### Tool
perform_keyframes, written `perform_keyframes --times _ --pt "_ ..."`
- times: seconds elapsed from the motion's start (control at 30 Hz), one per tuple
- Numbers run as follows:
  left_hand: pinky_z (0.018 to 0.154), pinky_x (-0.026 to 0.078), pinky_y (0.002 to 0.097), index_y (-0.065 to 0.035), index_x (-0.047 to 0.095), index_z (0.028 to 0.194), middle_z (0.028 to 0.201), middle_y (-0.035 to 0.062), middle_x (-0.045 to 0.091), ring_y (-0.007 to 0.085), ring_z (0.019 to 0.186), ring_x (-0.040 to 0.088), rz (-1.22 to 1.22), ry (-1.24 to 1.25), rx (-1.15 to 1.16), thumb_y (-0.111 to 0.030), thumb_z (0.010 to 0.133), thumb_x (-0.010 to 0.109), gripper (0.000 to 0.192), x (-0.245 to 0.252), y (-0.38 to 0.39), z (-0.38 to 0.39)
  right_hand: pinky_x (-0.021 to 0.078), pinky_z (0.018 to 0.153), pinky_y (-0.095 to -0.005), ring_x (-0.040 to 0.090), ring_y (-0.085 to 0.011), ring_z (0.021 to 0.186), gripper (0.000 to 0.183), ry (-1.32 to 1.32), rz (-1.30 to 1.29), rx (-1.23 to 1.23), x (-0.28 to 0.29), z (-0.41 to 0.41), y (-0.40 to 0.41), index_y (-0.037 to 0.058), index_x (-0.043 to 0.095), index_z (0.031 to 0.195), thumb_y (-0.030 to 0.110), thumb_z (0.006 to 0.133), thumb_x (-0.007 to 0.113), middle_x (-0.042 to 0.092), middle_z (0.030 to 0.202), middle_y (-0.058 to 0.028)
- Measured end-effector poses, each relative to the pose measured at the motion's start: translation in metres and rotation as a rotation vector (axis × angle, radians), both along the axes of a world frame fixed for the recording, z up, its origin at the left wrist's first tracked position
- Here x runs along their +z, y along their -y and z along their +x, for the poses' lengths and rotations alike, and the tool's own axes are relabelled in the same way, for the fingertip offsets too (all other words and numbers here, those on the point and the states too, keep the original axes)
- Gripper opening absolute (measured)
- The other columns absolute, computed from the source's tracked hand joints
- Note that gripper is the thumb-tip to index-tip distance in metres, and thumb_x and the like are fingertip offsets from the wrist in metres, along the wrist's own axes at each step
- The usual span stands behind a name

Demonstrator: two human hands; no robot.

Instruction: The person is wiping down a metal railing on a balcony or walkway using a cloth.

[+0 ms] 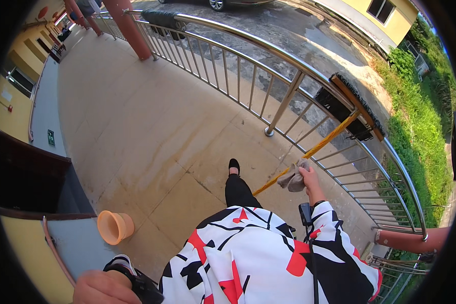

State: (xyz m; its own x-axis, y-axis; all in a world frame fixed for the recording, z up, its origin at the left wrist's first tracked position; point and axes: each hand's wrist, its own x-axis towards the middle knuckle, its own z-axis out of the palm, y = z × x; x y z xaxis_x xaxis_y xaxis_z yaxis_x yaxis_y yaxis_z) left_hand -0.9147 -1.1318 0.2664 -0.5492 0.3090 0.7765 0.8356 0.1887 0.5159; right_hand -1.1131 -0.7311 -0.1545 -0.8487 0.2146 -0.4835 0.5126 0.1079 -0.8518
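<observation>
My right hand (pixel 311 178) grips a crumpled grey cloth (pixel 293 181) out in front of me, on the right. Behind the cloth passes the yellow handle (pixel 323 142) of a push broom; whether the cloth touches it I cannot tell. The broom's wide black-bristled head (pixel 359 104) rests up at the top of the metal railing. Low at the left edge of the view is my left hand (pixel 102 287), partly cut off by the frame, so its fingers do not show clearly. An orange plastic bucket (pixel 116 228) stands on the floor beyond it, near the wall.
A stainless steel railing (pixel 250 36) curves along the right side of the tiled walkway (pixel 136 114). Dark cloth (pixel 161 21) hangs over its far part, beside a red pillar (pixel 131 30). On the left are a dark doorway (pixel 26 171) and a wall handrail (pixel 53 247). Wet-looking streaks mark the floor.
</observation>
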Motion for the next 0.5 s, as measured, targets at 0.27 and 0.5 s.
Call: perform_keyframes --times 0.27,0.5 --pt "0.054 0.040 0.0205 0.0020 0.054 0.115 0.066 0.0004 0.052 0.0054 0.058 0.049 0.040 0.885 0.571 0.004 0.080 0.051 0.035 -0.151 0.084 -0.213 0.0466 0.083 -0.0336 0.061 -0.0249 0.094 0.042 -0.423 0.281 -0.201 0.016 -0.188 0.048 0.0025 0.057 0.116 0.018 0.078 0.065 0.064 0.102 -0.0122" --pt "0.057 0.043 0.0222 0.0001 0.052 0.118 0.067 0.0008 0.053 0.0075 0.061 0.052 -0.167 1.244 0.478 -0.001 0.083 0.052 0.035 -0.267 0.122 -0.337 0.0398 0.096 -0.0403 0.050 -0.0332 0.110 0.046 -0.472 0.942 -0.193 -0.029 -0.321 0.055 0.0075 0.051 0.122 0.012 0.077 0.060 0.053 0.118 -0.0149"
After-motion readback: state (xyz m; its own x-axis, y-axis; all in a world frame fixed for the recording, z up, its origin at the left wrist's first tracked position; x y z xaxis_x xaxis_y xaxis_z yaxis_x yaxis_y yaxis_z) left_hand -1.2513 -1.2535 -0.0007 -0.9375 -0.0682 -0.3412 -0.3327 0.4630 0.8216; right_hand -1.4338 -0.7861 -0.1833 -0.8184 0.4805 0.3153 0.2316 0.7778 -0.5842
